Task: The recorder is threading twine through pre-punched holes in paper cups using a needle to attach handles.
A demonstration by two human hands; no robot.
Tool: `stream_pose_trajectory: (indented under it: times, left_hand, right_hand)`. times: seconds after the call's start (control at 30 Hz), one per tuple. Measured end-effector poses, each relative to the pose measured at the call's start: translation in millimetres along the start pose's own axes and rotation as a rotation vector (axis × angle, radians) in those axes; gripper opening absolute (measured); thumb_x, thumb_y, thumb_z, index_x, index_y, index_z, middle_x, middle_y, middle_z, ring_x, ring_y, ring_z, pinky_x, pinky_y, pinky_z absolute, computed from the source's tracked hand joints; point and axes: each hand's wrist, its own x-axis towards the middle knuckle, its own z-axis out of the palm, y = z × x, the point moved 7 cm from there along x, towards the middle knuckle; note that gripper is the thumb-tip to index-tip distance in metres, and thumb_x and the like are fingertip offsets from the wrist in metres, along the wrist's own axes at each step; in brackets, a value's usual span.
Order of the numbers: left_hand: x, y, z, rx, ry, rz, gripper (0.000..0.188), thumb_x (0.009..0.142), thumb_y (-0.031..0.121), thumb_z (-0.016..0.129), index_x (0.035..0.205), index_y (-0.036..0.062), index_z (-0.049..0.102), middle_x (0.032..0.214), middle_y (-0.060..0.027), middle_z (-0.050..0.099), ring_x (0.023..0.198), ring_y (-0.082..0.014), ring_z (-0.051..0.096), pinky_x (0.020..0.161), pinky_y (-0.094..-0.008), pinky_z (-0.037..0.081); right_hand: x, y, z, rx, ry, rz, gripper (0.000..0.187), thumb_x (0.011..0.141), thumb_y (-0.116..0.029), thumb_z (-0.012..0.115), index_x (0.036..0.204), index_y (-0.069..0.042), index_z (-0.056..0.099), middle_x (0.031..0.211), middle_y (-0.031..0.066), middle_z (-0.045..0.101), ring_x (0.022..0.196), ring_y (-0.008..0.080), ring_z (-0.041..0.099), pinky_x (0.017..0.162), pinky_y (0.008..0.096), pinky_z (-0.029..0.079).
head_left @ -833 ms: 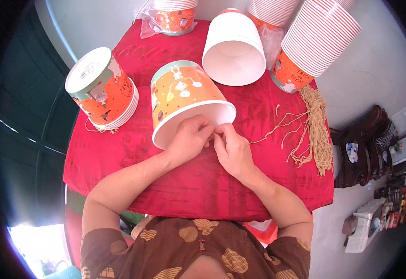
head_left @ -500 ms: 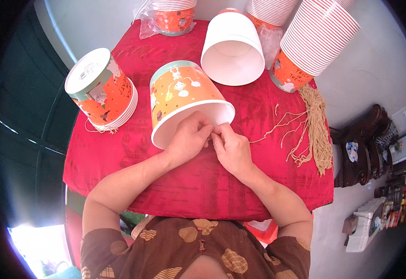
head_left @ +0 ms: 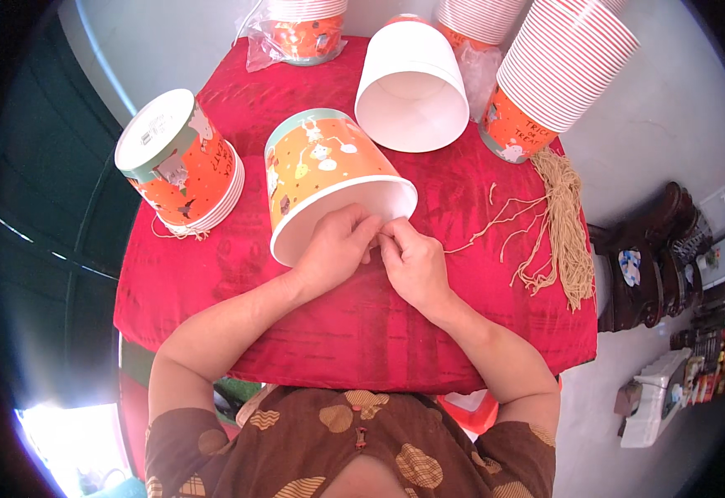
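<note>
An orange paper bucket (head_left: 329, 158) with cartoon figures and a green base band lies tipped on the table, its white-rimmed mouth toward me. My left hand (head_left: 336, 247) is closed in front of that mouth, with thumb and forefinger pinched together near the lower right rim. Meeting it fingertip to fingertip, my right hand (head_left: 415, 264) is pinched too. What the fingertips hold is too small and hidden to make out. A thin tan string (head_left: 483, 235) starts just right of my right hand and runs toward a bundle of tan strings (head_left: 568, 232).
To the left, several nested orange buckets (head_left: 188, 166) stand upside down, a string at their rim. Behind lies a white-mouthed bucket (head_left: 412, 104). A tall bucket stack (head_left: 566, 70) leans at the back right, and a plastic-wrapped stack (head_left: 308, 33) stands far back on the red tablecloth (head_left: 362, 340).
Both hands stay pinched together at the bucket's rim, with only a very slight shift of the fingers. The whole view has moved a little; the buckets and strings keep their places.
</note>
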Motion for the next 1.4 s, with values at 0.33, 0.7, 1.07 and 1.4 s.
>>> stream_pose_trajectory:
  times: [0.33, 0.7, 1.07, 1.4]
  left_hand:
    - [-3.5, -6.8, -2.4, -0.112, -0.019, -0.149, 0.021, 0.097, 0.017, 0.052, 0.086, 0.0011, 0.060, 0.065, -0.0024, 0.055, 0.051, -0.0070, 0.045, 0.043, -0.0225, 0.034]
    - [-18.9, 14.7, -10.2, 0.440, 0.213, 0.446, 0.012, 0.081, -0.003, 0.057, 0.093, -0.0020, 0.060, 0.091, -0.0138, 0.059, 0.073, -0.0226, 0.059, 0.063, -0.0330, 0.049]
    - [-14.4, 14.1, -1.2, 0.476, 0.186, 0.457, 0.010, 0.074, -0.006, 0.063, 0.080, -0.0025, 0.056, 0.086, -0.0169, 0.057, 0.079, -0.0341, 0.060, 0.069, -0.0402, 0.050]
    - [-15.3, 11.4, -1.1, 0.442, 0.191, 0.448, 0.009, 0.074, -0.006, 0.062, 0.079, -0.0019, 0.055, 0.085, -0.0155, 0.057, 0.079, -0.0316, 0.060, 0.069, -0.0386, 0.050]
  right_hand:
    - [-1.9, -6.0, -2.3, -0.035, 0.014, -0.050, 0.007, 0.088, -0.009, 0.061, 0.086, -0.005, 0.056, 0.068, 0.0174, 0.063, 0.062, 0.0361, 0.065, 0.051, 0.0450, 0.049]
    - [-1.6, -7.2, 0.3, -0.086, 0.001, -0.074, 0.009, 0.088, -0.010, 0.062, 0.085, -0.005, 0.055, 0.065, 0.0158, 0.062, 0.058, 0.0356, 0.063, 0.049, 0.0453, 0.048]
    - [-2.5, -1.2, 1.4, -0.068, -0.020, -0.036, 0.010, 0.087, -0.010, 0.063, 0.087, -0.005, 0.055, 0.064, 0.0147, 0.062, 0.057, 0.0343, 0.064, 0.049, 0.0443, 0.049]
    - [-1.3, -7.2, -1.7, -0.094, -0.027, -0.041, 0.011, 0.085, -0.008, 0.064, 0.092, -0.006, 0.055, 0.062, 0.0144, 0.062, 0.056, 0.0332, 0.064, 0.049, 0.0435, 0.050]
